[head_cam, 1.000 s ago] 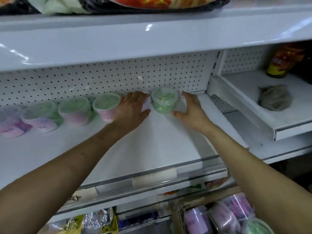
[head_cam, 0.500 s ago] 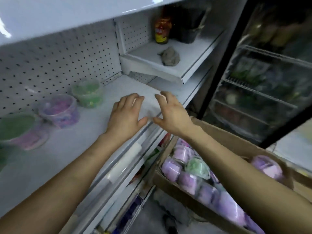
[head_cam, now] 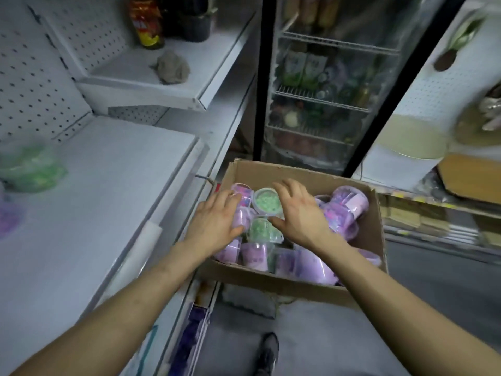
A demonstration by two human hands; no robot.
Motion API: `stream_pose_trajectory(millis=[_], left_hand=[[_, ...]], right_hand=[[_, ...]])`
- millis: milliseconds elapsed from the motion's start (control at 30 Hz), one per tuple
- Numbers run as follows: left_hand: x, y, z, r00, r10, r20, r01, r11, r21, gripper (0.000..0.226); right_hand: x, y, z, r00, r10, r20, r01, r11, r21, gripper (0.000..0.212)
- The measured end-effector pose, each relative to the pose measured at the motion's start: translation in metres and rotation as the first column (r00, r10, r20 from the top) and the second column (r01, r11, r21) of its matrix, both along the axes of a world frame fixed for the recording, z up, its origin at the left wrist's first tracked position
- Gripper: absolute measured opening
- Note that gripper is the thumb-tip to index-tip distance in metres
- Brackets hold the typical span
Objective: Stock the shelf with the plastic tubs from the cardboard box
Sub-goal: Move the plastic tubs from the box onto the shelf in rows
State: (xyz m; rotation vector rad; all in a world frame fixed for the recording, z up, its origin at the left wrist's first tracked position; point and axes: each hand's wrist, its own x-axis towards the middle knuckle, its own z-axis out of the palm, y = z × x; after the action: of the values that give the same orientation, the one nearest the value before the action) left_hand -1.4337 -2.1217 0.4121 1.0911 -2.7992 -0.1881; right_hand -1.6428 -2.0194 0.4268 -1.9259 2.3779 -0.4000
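Head view finds both hands gone from the shelf (head_cam: 108,172) at left and down over the cardboard box (head_cam: 271,280) at centre, left hand (head_cam: 217,221) and right hand (head_cam: 301,213) spread, holding nothing, flanking a green tub (head_cam: 267,203) among the plastic tubs (head_cam: 254,253), probably the next pick.

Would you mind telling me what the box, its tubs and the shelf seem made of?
Box: brown matte cardboard, with creased raw edges.
Tubs: clear glossy plastic; the coloured contents show through.
Shelf: probably white painted metal, smooth with a faint sheen.
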Motion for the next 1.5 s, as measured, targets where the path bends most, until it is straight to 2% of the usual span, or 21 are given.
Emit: stream_pose_trajectory(millis=[367, 567, 700, 833, 1000, 1233, 1367, 1500], left_hand=[[-0.043, -0.003, -0.05, 0.995, 0.036, 0.093, -0.056, 0.975, 0.216, 0.077], [-0.066, -0.013, -0.072, 0.989, 0.043, 0.142, -0.087, 0.945, 0.316, 0.078], [-0.078, -0.021, -0.087, 0.986, -0.028, 0.167, -0.034, 0.935, 0.354, 0.084], [-0.085, -0.028, -0.102, 0.973, -0.119, 0.198, 0.041, 0.932, 0.36, 0.097], [-0.085, -0.036, -0.105, 0.948, -0.215, 0.233, 0.128, 0.932, 0.34, 0.11], [-0.087, -0.035, -0.102, 0.937, -0.264, 0.23, 0.189, 0.934, 0.304, 0.114], [-0.086, -0.032, -0.105, 0.934, -0.295, 0.199, 0.239, 0.935, 0.262, 0.113], [-0.088, -0.025, -0.111, 0.957, -0.271, 0.108, 0.241, 0.943, 0.229, 0.102]], right_hand=[[-0.08, 0.064, -0.052, 0.949, -0.249, 0.192, 0.229, 0.966, 0.117, 0.075], [-0.108, 0.08, -0.066, 0.856, -0.442, 0.269, 0.431, 0.897, 0.101, 0.069], [-0.117, 0.079, -0.075, 0.801, -0.49, 0.345, 0.469, 0.871, 0.147, 0.072], [-0.121, 0.075, -0.08, 0.811, -0.496, 0.311, 0.446, 0.867, 0.221, 0.08], [-0.126, 0.06, -0.081, 0.879, -0.439, 0.187, 0.384, 0.884, 0.267, 0.09], [-0.127, 0.054, -0.085, 0.926, -0.377, 0.005, 0.366, 0.902, 0.229, 0.086], [-0.128, 0.05, -0.081, 0.93, -0.367, 0.018, 0.356, 0.911, 0.207, 0.086], [-0.125, 0.039, -0.072, 0.926, -0.374, 0.048, 0.36, 0.915, 0.184, 0.084]])
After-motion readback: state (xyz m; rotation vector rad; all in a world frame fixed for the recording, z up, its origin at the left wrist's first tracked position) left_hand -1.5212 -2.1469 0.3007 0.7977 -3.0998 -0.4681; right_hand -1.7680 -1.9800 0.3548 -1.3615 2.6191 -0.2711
